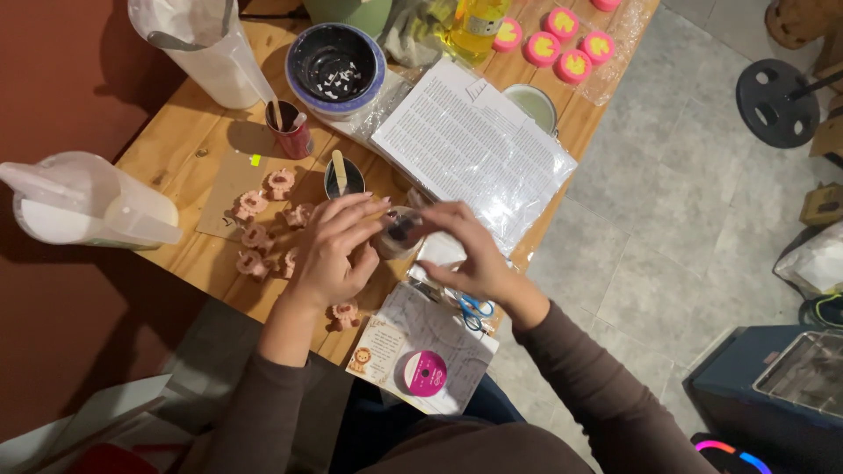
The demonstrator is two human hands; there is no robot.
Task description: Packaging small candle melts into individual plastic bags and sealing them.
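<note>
Far left, a clear jug [88,206] sits at the table's [189,145] edge; pink lion figures [255,235] cluster just right of it. Now the left hand [332,254], fingers curled narrow against the small clear cup [399,233]. The cup sits between both hands, dark inside. The right hand [465,254] pinches its rim from above; blue scissors [475,309] lie nearer, beneath the wrist.

Left of the hands lie seven pink figures [280,182], one below the left hand [335,254]. Beyond the hands sit four pink discs [562,24], two clear jugs [83,204], one bowl [334,58], and two small cups [291,128].
</note>
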